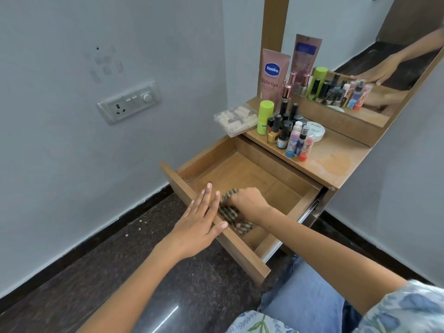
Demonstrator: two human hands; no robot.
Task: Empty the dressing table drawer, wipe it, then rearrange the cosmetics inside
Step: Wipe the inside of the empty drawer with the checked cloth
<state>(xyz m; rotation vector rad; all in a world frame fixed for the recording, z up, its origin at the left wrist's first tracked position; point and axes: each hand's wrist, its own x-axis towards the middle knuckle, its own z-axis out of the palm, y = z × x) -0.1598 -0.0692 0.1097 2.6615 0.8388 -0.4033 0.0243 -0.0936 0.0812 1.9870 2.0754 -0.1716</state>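
1. The drawer (242, 179) stands pulled out at the centre of the frame, its wooden floor bare apart from a cloth.
2. The left hand (200, 221) lies flat on the drawer's front panel, fingers straight and spread, holding nothing.
3. The right hand (248, 201) reaches inside the drawer; its grip is curled around a striped cloth (230, 216), pressed against the drawer floor just behind the front panel.
4. On the worktop (336, 159), right of centre and above the drawer, stand the cosmetics: a pink tube (274, 75), a green stick (265, 116), small dark bottles (284, 131), colourful spray bottles (299, 145) and a white round jar (316, 132).
5. A clear plastic box (236, 120) sits at the worktop's left end.
6. A mirror (360, 56) fills the upper right.
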